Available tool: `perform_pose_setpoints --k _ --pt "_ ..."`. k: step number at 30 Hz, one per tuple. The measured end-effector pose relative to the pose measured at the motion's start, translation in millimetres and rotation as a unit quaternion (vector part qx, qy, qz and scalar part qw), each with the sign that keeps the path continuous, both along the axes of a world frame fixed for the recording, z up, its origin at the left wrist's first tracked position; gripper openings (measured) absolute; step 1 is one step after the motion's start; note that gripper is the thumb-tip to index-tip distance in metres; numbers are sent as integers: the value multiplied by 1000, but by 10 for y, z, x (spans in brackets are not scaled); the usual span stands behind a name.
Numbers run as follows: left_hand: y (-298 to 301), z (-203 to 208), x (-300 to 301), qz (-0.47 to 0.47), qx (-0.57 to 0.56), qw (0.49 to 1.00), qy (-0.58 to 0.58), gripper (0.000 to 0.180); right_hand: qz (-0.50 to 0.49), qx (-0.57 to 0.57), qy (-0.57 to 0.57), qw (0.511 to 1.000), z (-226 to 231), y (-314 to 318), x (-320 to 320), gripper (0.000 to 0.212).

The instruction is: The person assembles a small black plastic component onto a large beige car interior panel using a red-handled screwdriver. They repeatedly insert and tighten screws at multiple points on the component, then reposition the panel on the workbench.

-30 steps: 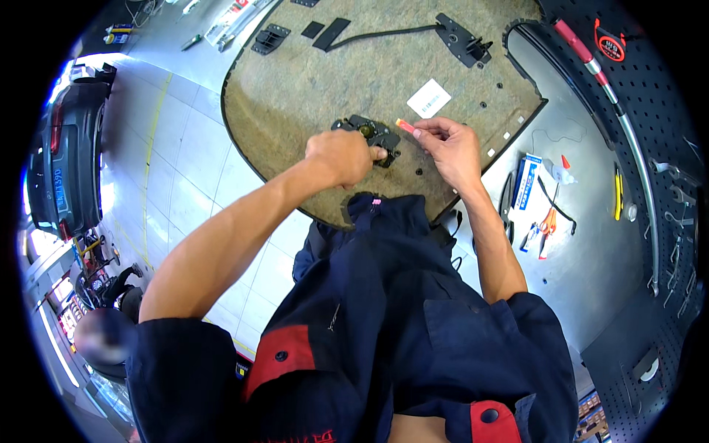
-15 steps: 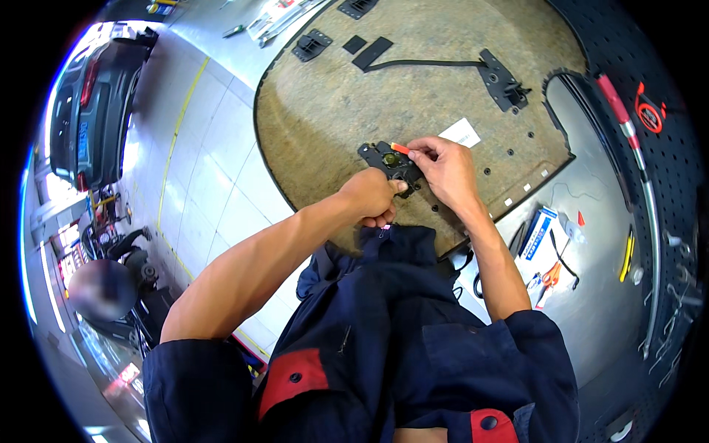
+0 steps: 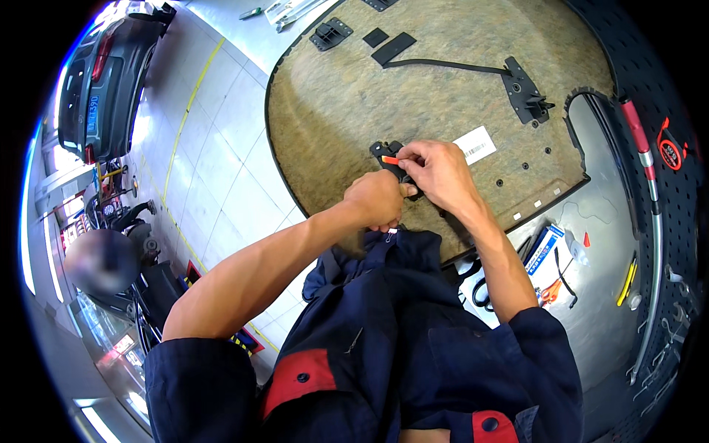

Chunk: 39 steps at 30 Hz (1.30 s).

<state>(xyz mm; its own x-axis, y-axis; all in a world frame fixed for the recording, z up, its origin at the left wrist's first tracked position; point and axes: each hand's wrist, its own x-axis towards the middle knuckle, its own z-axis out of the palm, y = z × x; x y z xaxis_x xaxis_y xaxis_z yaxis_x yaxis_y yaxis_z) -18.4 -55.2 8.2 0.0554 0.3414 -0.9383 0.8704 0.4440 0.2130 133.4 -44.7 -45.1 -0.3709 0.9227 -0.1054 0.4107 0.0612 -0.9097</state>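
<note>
A black plastic bracket point(image 3: 382, 148) lies near the front edge of a large brown fibre-backed panel point(image 3: 354, 96). My left hand point(image 3: 378, 198) is curled against the bracket's near end, its thumb pressed on it. Between the thumb and fingers of my right hand point(image 3: 442, 176) is a small orange-red strip point(image 3: 389, 160), held low over the middle of the bracket. I cannot tell whether the strip touches it. Both hands hide much of the bracket.
Another black bracket point(image 3: 526, 92) with a dark strap sits farther back, and a black mount point(image 3: 330, 34) lies at the far left. A white label point(image 3: 475, 144) is on the panel. Orange-handled scissors point(image 3: 550, 292) and a blue-white box point(image 3: 545, 247) lie right. A car point(image 3: 103, 85) stands left.
The orange-red strip has moved left across the bracket with my right hand, which now covers more of it. My left hand keeps its place on the bracket. The whole view has shifted slightly.
</note>
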Motion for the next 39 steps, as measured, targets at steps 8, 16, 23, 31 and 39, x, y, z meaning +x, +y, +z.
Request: perform_pose_setpoints --k 8,16,23,31,39 --pt "-16 63 15 -130 67 987 63 50 -140 -127 96 977 70 -77 400 16" --pt "408 347 192 -364 174 907 117 57 -300 -93 101 944 324 -609 918 12" --pt "547 207 182 -543 330 772 15 56 -442 -51 164 880 626 -1315 1012 20" --pt "698 243 317 -661 304 685 -38 55 -523 -60 215 823 591 -1903 358 19" --pt "829 132 338 -700 277 650 -106 55 -502 -101 145 847 464 -1668 -718 13"
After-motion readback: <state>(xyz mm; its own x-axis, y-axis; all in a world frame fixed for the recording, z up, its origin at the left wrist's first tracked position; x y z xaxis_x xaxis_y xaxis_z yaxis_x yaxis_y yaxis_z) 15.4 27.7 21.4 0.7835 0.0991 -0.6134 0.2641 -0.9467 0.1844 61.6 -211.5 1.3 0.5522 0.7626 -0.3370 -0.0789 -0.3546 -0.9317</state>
